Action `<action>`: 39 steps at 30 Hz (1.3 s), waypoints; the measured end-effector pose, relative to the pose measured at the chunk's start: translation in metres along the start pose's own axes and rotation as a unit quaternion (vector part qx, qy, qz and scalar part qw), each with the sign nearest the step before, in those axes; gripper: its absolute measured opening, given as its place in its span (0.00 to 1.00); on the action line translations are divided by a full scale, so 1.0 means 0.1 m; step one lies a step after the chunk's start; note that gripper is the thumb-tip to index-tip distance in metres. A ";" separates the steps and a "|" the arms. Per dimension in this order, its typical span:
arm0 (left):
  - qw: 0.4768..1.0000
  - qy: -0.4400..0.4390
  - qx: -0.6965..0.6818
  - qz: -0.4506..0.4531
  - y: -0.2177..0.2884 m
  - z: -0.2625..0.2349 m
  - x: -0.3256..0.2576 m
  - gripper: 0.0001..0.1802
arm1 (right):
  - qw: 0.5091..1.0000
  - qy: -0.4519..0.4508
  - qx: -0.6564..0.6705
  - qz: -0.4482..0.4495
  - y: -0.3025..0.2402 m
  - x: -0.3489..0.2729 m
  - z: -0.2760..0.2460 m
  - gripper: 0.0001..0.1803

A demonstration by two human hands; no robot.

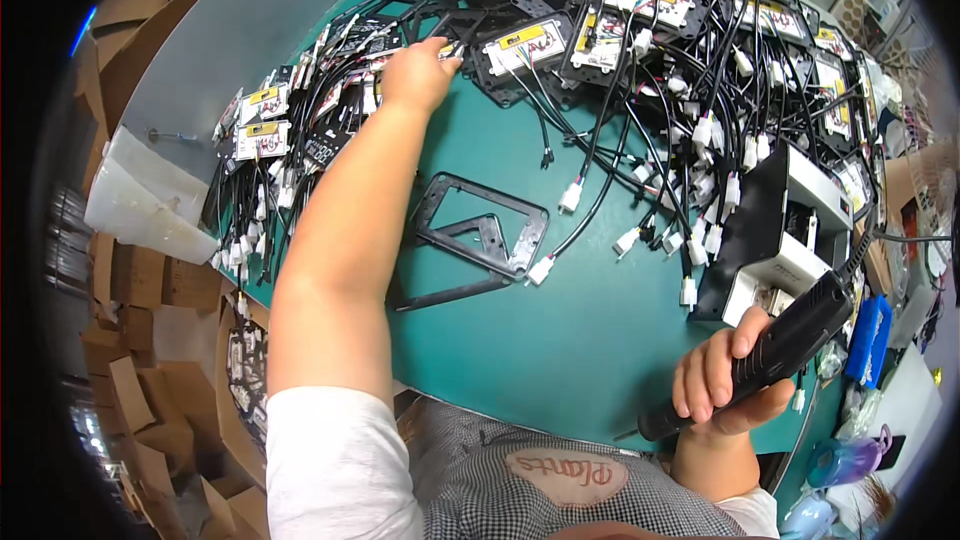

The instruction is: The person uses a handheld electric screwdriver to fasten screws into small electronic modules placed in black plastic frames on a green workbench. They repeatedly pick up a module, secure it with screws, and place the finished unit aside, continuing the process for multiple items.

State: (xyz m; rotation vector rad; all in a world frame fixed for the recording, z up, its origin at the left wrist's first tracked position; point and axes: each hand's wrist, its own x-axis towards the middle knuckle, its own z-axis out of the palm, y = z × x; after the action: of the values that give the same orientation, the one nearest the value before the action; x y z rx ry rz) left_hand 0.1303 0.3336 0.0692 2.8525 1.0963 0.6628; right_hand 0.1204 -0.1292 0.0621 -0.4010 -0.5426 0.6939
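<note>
My left hand (418,75) reaches to the far edge of the heap, thumb and index curled close together beside a yellow-and-white labelled part. What lies between the fingers is too hidden to make out. My right hand (720,380) is wrapped round a black electric screwdriver (790,335) at the near right, its thin bit pointing left and down past the table's front edge. Two black rectangular plastic frames (482,182) overlap on the table between my arms. Beyond them lie labelled black display units (525,48) with cables and white connectors (571,197).
A black-and-white screw feeder (775,240) stands at the right. More wired units (262,140) are heaped at the left, near a translucent plastic bin (150,190). Cardboard boxes (150,410) fill the floor at left. A blue tray (868,340) lies at far right.
</note>
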 end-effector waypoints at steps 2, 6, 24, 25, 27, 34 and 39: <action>0.998 0.025 0.054 -0.010 -0.01 0.17 -0.03 0.20 | 1.000 -0.006 0.005 -0.005 0.00 0.00 -0.01 0.29; 0.997 0.016 0.081 0.014 0.02 0.04 -0.09 0.13 | 1.000 -0.003 0.006 -0.002 -0.02 0.02 -0.02 0.30; 0.827 -0.075 -0.167 0.532 0.89 -0.96 -3.02 0.13 | 0.995 -0.067 0.027 -0.061 -0.17 0.02 -0.07 0.34; 0.826 -0.082 -0.165 0.533 0.91 -0.92 -3.18 0.13 | 0.996 -0.066 0.023 -0.063 -0.17 0.02 -0.07 0.34; 0.831 -0.094 -0.170 0.522 0.98 -0.83 -3.38 0.13 | 0.996 -0.064 0.019 -0.064 -0.18 0.00 -0.08 0.34; 0.860 -0.003 -0.236 0.453 0.97 -0.82 -3.24 0.12 | 0.997 -0.049 -0.006 -0.053 -0.18 -0.03 -0.17 0.33; 0.896 0.126 -0.122 0.408 0.50 -0.92 -2.17 0.12 | 0.997 -0.043 -0.020 -0.061 -0.17 -0.02 -0.21 0.32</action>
State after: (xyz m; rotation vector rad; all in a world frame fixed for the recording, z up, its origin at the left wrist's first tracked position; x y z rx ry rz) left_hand -0.0185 0.1441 0.0781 2.9538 -0.2625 1.1118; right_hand 0.1397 -0.1459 0.0532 -0.3737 -0.6574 0.5844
